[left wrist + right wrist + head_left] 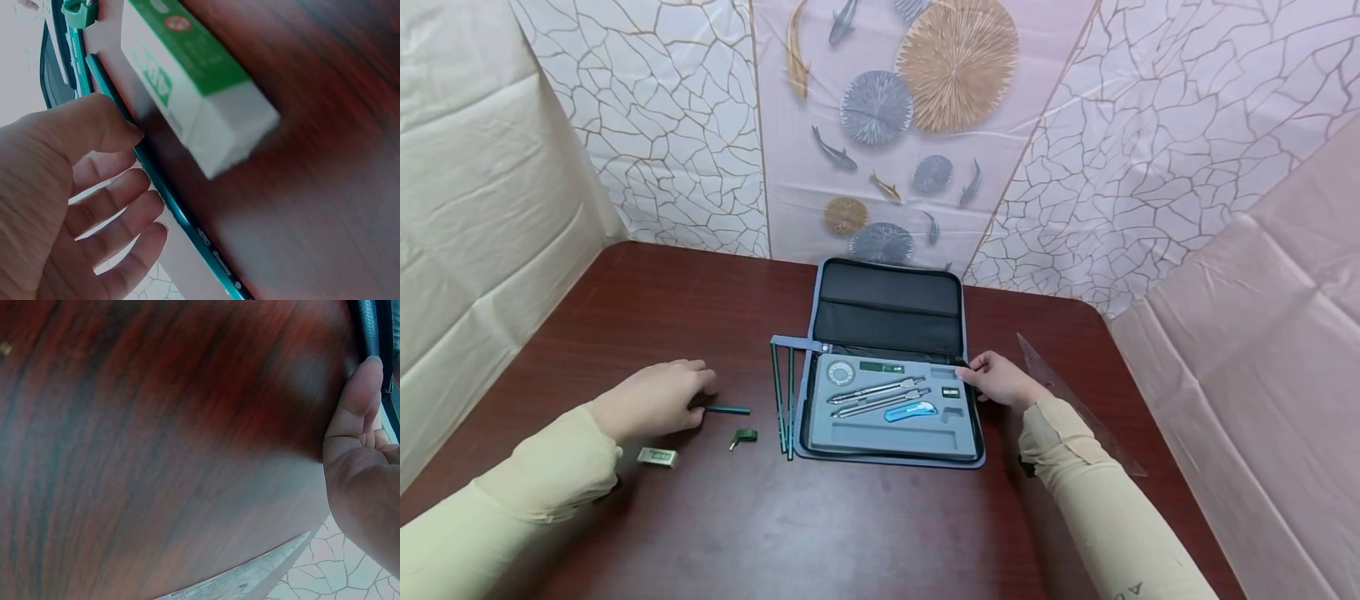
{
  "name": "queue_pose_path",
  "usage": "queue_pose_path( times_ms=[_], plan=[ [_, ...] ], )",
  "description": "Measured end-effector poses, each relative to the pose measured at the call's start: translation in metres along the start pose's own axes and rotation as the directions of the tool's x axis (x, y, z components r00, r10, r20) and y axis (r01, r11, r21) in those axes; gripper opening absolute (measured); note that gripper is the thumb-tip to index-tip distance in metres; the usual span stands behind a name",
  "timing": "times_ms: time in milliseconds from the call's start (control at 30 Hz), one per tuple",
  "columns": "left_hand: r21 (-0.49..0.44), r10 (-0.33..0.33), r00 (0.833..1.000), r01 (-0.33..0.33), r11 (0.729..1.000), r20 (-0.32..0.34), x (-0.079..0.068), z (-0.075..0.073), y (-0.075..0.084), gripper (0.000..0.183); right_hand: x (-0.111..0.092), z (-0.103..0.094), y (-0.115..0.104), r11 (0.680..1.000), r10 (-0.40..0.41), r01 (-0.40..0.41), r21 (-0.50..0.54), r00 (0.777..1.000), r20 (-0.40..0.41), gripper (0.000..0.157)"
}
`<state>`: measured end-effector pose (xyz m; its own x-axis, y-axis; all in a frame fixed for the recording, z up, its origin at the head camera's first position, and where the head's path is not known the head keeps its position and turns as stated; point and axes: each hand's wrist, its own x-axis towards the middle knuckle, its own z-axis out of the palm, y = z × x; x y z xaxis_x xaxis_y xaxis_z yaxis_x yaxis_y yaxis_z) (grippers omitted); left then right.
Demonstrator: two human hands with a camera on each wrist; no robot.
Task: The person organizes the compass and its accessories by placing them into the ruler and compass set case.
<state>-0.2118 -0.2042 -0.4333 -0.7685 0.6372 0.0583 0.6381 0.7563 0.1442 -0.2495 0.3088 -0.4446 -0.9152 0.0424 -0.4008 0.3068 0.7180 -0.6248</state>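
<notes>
The thumb and curled fingers of the left hand (658, 400) pinch a green pencil (727, 409), its far end reaching past them toward the case; the right hand (1000, 381) grips the right edge of the opened zip case (887, 318) between thumb and fingers; just beyond the pencil lies a green piece with a metal stem (747, 436), and a boxed eraser (657, 457) sits by the left wrist; two dark green pencils (778, 396) lie along the case's left side; inside, the grey tray (822, 418) bears two compasses (877, 396) and a blue cutter (911, 411); the step in hand looks like picking up the pencil while steadying the case; the next move seems to call for a firm pinch and a lift clear of the table (880, 533).
</notes>
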Motion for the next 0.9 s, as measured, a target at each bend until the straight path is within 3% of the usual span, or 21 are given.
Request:
queue_pose_path(
  times_ms=[200,900],
  plan=[
    [-0.016,-0.029,1.0,0.03,0.999,0.011,-0.0034,-0.0012,-0.0057,0.023,0.0007,-0.0005,0.0018,1.0,-0.007,0.007,0.006,1.0,-0.004,0.045],
    [-0.039,-0.035,0.999,0.035,0.999,0.001,-0.0045,0.0006,-0.006,0.032,-0.0029,0.0003,-0.0006,1.0,-0.026,0.026,0.003,1.0,-0.012,0.042]
  ],
)
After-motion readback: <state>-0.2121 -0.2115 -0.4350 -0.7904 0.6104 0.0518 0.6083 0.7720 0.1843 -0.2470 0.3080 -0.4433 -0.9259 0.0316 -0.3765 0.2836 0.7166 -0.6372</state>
